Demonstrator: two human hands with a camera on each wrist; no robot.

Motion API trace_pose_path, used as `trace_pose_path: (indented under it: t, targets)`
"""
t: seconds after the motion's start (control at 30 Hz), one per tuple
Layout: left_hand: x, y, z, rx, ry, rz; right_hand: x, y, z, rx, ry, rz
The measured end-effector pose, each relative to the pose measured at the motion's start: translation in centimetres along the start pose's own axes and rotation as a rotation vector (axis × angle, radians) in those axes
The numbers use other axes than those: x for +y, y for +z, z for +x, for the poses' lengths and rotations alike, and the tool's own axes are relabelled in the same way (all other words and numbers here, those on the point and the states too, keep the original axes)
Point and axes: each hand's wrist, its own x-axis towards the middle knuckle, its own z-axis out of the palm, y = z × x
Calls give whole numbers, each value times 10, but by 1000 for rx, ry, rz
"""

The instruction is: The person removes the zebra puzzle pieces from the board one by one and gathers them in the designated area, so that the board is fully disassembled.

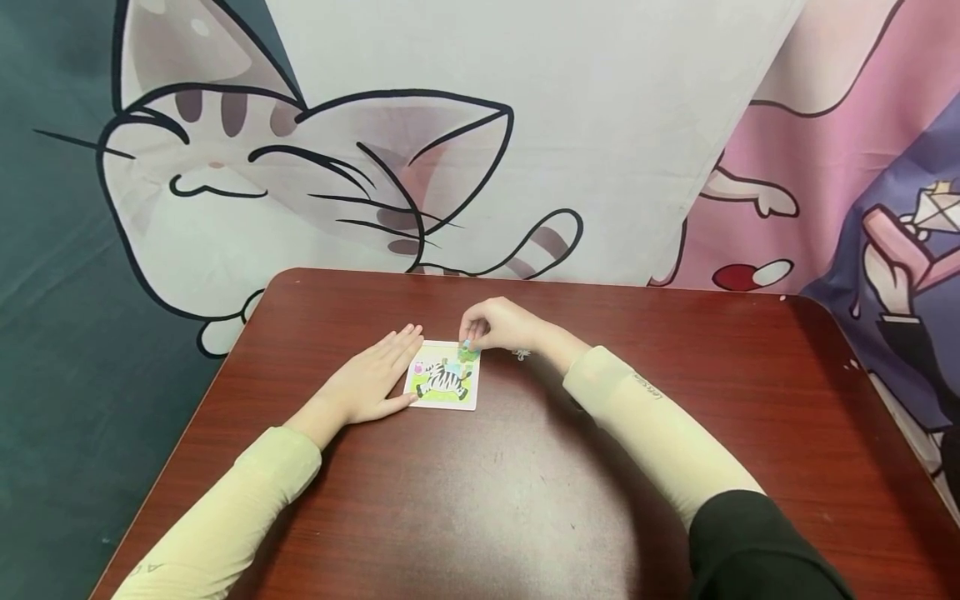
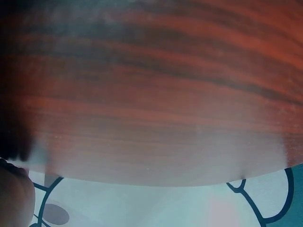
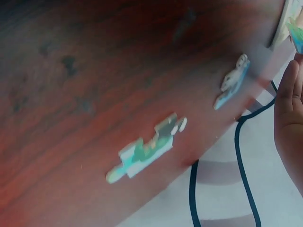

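Note:
A small square puzzle board (image 1: 452,405) with a white border and a zebra picture lies on the table, toward its far side. My left hand (image 1: 375,377) lies flat along the board's left side, fingers straight and thumb at the lower left corner. Above the upper right corner, my right hand (image 1: 501,323) pinches a small green and blue puzzle piece (image 1: 468,353). In the right wrist view the same piece (image 3: 296,34) shows at the fingertips, close to the board's edge. Only a sliver of the left hand (image 2: 16,198) appears in the left wrist view.
Beside the right hand, a green and grey puzzle piece (image 3: 150,150) and a white and blue one (image 3: 232,82) lie on the reddish-brown table (image 1: 480,517). Cloth with a cartoon cat (image 1: 225,225) hangs behind the table's far edge.

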Motion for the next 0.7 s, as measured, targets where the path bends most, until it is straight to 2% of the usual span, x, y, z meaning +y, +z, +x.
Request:
trace_pose_path:
  t: [0.33, 0.5, 0.7]
  targets:
    - [1, -1, 0, 10, 5, -4, -9, -26, -21, 28, 48, -20]
    - [1, -1, 1, -2, 1, -7, -3, -41, -37, 55, 71, -18]
    - [1, -1, 0, 29, 15, 5, 7, -56, -59, 80, 96, -59]
